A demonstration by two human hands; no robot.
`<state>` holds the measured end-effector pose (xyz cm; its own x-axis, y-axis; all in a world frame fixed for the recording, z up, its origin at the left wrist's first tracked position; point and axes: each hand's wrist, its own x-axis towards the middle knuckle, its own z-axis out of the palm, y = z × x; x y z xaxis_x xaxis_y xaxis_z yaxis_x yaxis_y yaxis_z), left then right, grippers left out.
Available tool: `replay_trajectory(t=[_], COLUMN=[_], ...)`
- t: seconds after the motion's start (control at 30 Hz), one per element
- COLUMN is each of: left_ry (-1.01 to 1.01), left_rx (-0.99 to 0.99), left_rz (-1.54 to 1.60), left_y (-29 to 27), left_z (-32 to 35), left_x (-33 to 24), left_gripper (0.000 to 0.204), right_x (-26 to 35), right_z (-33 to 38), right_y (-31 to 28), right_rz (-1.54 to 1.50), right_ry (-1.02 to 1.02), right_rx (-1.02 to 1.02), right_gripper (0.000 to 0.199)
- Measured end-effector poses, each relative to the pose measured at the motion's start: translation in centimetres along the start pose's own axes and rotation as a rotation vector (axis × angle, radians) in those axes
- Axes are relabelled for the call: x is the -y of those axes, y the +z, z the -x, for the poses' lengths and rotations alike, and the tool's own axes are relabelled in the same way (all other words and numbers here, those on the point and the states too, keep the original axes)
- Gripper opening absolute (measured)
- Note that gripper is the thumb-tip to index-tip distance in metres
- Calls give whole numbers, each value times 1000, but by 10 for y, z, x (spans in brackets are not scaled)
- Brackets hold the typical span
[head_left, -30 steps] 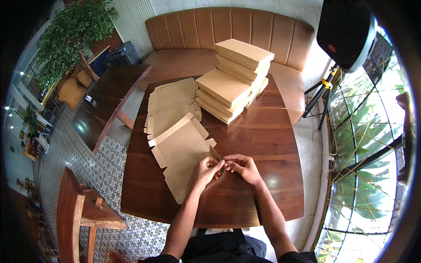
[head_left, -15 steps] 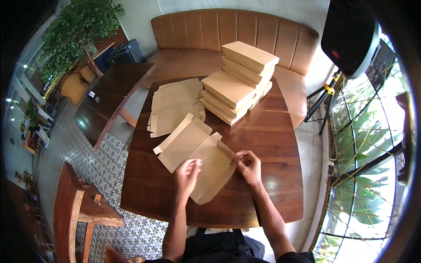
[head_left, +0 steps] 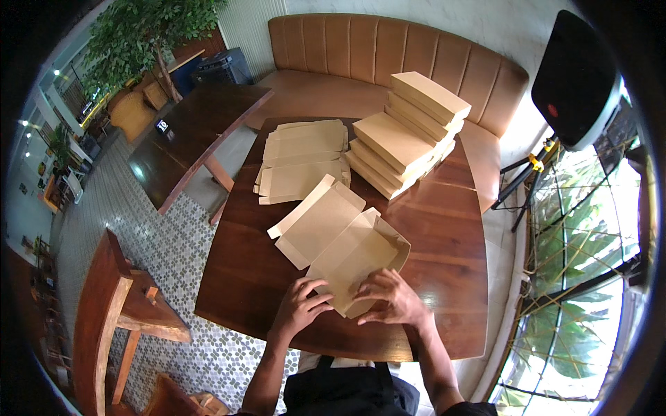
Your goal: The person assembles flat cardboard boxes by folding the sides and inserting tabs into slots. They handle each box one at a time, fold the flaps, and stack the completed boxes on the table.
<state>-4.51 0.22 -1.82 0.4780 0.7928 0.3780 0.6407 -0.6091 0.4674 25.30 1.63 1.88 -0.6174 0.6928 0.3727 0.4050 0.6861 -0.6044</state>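
Note:
A partly folded brown cardboard box [head_left: 350,260] lies on the wooden table in front of me. Its lid panel spreads flat to the far left, while walls stand up along the far and right sides of the base. At the near left edge, my left hand [head_left: 303,305] has bent fingers closed on the cardboard; its thumb is hard to make out. My right hand [head_left: 394,298] grips the near right edge between thumb and curled fingers. Beyond the box lie flat cardboard blanks [head_left: 303,156], and to their right rises a stack of folded boxes [head_left: 402,139].
The dark wooden table [head_left: 444,277] carries all the cardboard. A curved brown bench [head_left: 388,48] stands behind it, and a second table [head_left: 201,132] is at the left. A wooden chair [head_left: 104,305] stands near left; a black device on a tripod [head_left: 576,83] is at the right by the window.
My right hand has left the box's far right corner and come to its near edge. My left hand has also moved to the near edge. The right wall now stands more upright. The view has shifted.

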Motion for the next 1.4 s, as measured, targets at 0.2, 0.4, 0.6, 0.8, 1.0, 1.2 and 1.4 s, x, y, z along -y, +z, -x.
replay_trajectory(t=[0.2,0.4,0.6,0.8,1.0,1.2,1.4], left_ry=[120,-78,-752,-897,-995,-968,-1064], left_rx=[-102,-265,-363,-297,-209,-114,-77], left_rz=[84,140,594,1228,1397,1302,1365], left_y=[19,27,43,28,27,24,21], left_z=[-26,-31,-16,-19,-16,-14,-20], left_x=[1,-18,-35,-31,-30,-37,-32], left_gripper=[16,21,29,58,32,22,26], right_x=[-5,2,29,40,34,32,30], right_z=[24,9,-11,-28,-25,-27,-42], right_y=[18,25,32,38,41,41,50], right_rz=[-26,-73,-191,-318,-384,-296,-148], right_ry=[97,395,716,820,750,703,743], right_rx=[-111,-360,-443,-455,-474,-382,-288], right_gripper=[21,15,20,24,28,27,24])
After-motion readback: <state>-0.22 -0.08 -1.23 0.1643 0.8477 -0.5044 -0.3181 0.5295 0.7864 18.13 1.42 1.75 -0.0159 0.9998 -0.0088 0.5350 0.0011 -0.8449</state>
